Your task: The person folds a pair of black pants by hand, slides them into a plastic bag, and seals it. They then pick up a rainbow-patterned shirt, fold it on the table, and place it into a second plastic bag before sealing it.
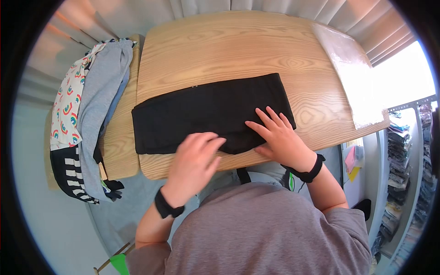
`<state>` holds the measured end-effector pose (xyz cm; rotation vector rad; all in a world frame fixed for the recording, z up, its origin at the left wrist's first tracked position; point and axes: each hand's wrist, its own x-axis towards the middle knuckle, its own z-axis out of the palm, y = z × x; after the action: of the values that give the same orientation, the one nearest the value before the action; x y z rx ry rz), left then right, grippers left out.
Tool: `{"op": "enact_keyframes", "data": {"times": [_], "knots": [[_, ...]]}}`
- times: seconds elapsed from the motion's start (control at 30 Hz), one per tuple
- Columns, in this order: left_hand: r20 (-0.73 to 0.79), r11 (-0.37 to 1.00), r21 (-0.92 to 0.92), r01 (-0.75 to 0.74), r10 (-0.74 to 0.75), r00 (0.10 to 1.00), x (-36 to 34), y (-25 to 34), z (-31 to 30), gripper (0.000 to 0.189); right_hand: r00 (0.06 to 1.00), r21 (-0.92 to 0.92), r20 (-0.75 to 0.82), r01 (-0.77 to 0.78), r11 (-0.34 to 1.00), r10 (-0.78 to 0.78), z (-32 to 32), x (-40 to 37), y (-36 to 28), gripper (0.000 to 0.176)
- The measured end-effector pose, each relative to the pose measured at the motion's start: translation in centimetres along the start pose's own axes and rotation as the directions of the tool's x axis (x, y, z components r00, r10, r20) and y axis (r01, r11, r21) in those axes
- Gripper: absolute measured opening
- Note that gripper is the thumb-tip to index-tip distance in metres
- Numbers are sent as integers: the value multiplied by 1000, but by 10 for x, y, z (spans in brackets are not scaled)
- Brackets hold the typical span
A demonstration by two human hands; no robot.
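The right hand (277, 134) is lying spread on black cloth (183, 114), the left hand (192, 158) showing bent fingers, grip unclear; curtains (206, 5) are edging the table (211, 46).

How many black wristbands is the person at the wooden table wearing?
2. One black wristband sits just behind the left hand; the other black wristband sits just behind the right hand, which rests on the folded black cloth.

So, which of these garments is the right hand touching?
The right hand is on the plain black garment, laid flat; the rainbow-print garment and grey garment lie draped at the left, apart from that hand.
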<state>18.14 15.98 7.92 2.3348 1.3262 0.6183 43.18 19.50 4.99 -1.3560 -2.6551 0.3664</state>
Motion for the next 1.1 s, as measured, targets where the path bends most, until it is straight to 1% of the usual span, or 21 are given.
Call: {"op": "enact_keyframes", "data": {"times": [0.03, 0.07, 0.1, 0.13, 0.17, 0.23, 0.3, 0.37, 0.43, 0.47, 0.53, 0.67, 0.73, 0.87, 0.93, 0.97, 1.03, 1.07, 1.1], "knots": [[8, 999, 4, -49, 48, 999, 5, 2, 12, 34, 1000, 43, -10, 20, 999, -20, -1, 0, 3, 63], [12, 995, 65, -74, 73, 997, 8, 1, 25, 33, 1000, 39, -8, 20, 999, -20, -3, -1, 8, 63], [17, 987, 125, -100, 99, 995, 10, -1, 33, 32, 1000, 81, -8, 19, 996, -18, -8, -2, 13, 58], [14, 988, 119, -102, 101, 995, 12, -1, 36, 32, 1000, 124, -8, 16, 992, -16, -13, -4, 17, 54], [25, 986, 139, -93, 90, 996, 14, -2, 39, 30, 1000, 118, -4, 13, 993, -12, -17, -6, 21, 54], [34, 985, 153, -84, 80, 996, 16, -4, 42, 28, 996, 65, 44, 71, 995, -73, -25, -10, 27, 45], [-17, 993, 98, -67, 69, 997, 16, -8, 43, 25, 996, 70, 54, 62, 996, -66, -27, -13, 35, 42], [-26, 996, 74, -52, 54, 998, 17, -8, 38, 22, 996, 81, 62, 55, 995, -60, -26, -14, 41, 40], [-44, 997, -16, 73, -73, 996, 17, -9, 38, 20, 997, 171, 10, 76, 982, -79, -22, -13, 47, 33], [-43, 997, -15, 74, -75, 996, 18, -8, 37, 20, 997, 173, 10, 76, 982, -79, -20, -13, 49, 33], [-54, 985, -115, 129, -136, 989, 20, -5, 33, 19, 998, 246, -6, 55, 968, -55, -16, -13, 53, 28], [-63, 990, -86, 112, -118, 991, 22, -11, 37, 19, 997, 300, -61, 56, 952, -40, -4, -12, 63, 23], [-42, 980, -128, 155, -161, 986, 24, -13, 36, 18, 995, 354, -91, 3, 935, 32, -3, -8, 58, 19], [-66, 977, -122, 176, -185, 981, 24, -14, 38, 17, 996, 337, -85, -9, 942, 40, -13, -8, 43, 14], [-23, 976, -146, 159, -164, 986, 25, -13, 35, 16, 997, 178, -77, 41, 983, -28, -9, -9, 44, 13], [-20, 976, -147, 159, -163, 986, 24, -12, 32, 16, 997, 179, -76, 38, 983, -25, -8, -10, 45, 13], [51, 983, -153, 101, -94, 994, 21, -10, 26, 19, 996, 214, -82, 51, 975, -34, -6, -10, 48, 16], [52, 983, -154, 101, -94, 994, 18, -11, 27, 19, 996, 215, -81, 50, 975, -33, -5, -9, 48, 16], [7, 984, -148, 99, -99, 995, 15, -13, 30, 18, 996, 244, -88, 35, 969, -14, -5, -9, 49, 15]]}}
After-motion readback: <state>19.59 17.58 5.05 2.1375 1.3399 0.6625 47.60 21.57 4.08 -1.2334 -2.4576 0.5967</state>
